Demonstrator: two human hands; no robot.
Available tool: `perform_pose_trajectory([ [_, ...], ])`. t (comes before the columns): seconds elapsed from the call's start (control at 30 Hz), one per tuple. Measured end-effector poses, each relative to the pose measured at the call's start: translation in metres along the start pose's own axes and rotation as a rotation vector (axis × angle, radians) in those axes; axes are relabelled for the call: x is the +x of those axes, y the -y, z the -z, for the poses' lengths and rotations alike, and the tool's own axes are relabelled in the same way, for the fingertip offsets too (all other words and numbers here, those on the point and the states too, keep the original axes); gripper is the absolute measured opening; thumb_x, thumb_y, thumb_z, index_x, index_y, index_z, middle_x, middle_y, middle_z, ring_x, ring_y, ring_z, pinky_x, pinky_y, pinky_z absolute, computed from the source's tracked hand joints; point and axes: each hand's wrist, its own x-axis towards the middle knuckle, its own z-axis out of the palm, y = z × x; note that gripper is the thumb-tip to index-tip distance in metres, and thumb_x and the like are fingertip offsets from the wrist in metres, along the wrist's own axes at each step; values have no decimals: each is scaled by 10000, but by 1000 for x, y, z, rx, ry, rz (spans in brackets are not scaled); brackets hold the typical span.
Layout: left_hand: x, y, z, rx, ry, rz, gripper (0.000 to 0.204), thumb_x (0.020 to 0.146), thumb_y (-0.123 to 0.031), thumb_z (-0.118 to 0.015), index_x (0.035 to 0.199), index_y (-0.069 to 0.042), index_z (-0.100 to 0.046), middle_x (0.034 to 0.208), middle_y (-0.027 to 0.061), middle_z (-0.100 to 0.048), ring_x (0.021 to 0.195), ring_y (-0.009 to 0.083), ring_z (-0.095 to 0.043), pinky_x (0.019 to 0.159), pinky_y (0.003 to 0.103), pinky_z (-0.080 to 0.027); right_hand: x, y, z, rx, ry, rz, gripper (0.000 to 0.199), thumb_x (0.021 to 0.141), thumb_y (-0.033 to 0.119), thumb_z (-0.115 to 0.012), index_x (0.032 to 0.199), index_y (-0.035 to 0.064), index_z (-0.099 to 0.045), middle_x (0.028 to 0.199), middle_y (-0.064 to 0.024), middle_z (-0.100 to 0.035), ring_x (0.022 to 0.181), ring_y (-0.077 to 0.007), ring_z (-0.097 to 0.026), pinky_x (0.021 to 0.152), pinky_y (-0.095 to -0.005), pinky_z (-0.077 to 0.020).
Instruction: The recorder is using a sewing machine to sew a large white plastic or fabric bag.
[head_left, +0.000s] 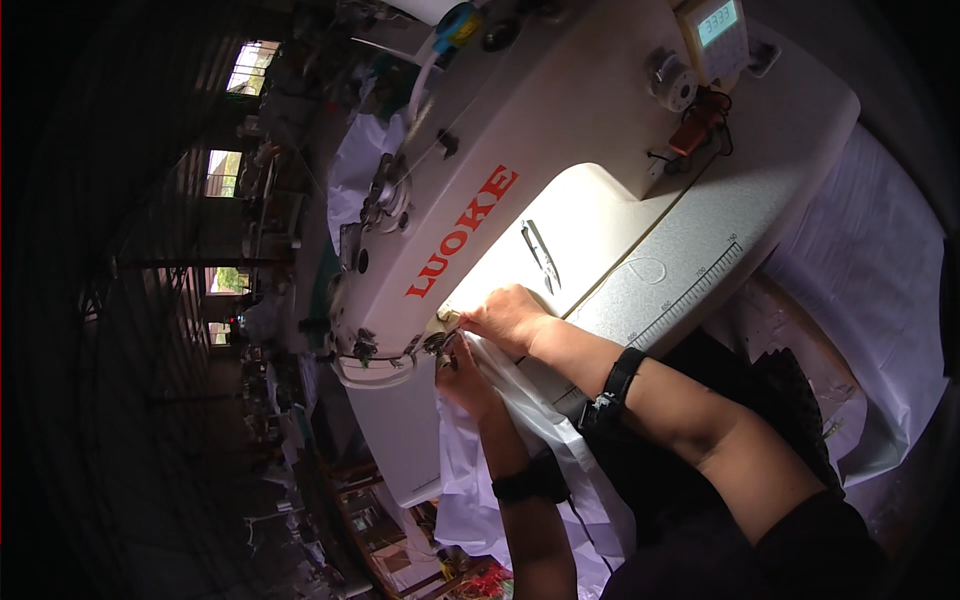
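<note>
A white sewing machine leans diagonally across the view, its lamp lighting the bed under the arm. My right hand is closed beside the needle area, fingertips pinched at the edge of a white fabric. Just below it, my left hand is closed on the same fabric near the presser foot; its fingertips are partly hidden. From both hands the fabric hangs over the bed's near edge toward my lap. A pair of thread snips lies on the lit bed beyond my right hand. Each wrist wears a black strap.
A control panel with a lit display sits atop the machine, above a handwheel-like knob. A printed ruler runs along the bed's near edge. More pale fabric lies at the right. Dim, cluttered workroom and windows fill the left.
</note>
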Motion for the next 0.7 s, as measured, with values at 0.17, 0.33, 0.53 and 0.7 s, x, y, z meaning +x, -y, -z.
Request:
perform_pose_trajectory([
  [0.17,-29,-30,33,289,-61,-440,163,875,-107,-667,956,32,-695,986,172,-697,880,300,-668,767,386,-531,-30,-3,16,-46,2,30,287,976,304,-459,857,170,-683,629,-92,-650,604,-287,-657,582,-416,-522],
  [0.33,-53,-42,42,191,331,-522,158,862,-31,-661,1012,-17,-708,985,159,-698,917,316,-672,817,390,-525,-64,-7,27,174,-137,265,141,895,201,-581,787,113,-601,637,-83,-625,613,-276,-645,555,-393,-491],
  [0.53,-51,-35,43,31,373,-361,117,866,-11,-684,981,5,-697,847,57,-653,771,116,-594,719,243,-484,-69,-8,40,184,-170,241,90,844,144,-641,797,86,-591,661,-89,-622,633,-259,-643,573,-379,-497],
  [0.7,-53,-38,56,-42,261,-285,55,841,2,-699,894,12,-688,720,55,-590,666,128,-530,637,265,-436,-52,-35,87,-321,-183,306,47,857,133,-608,887,123,-642,867,-72,-647,865,-205,-647,749,-356,-516],
])
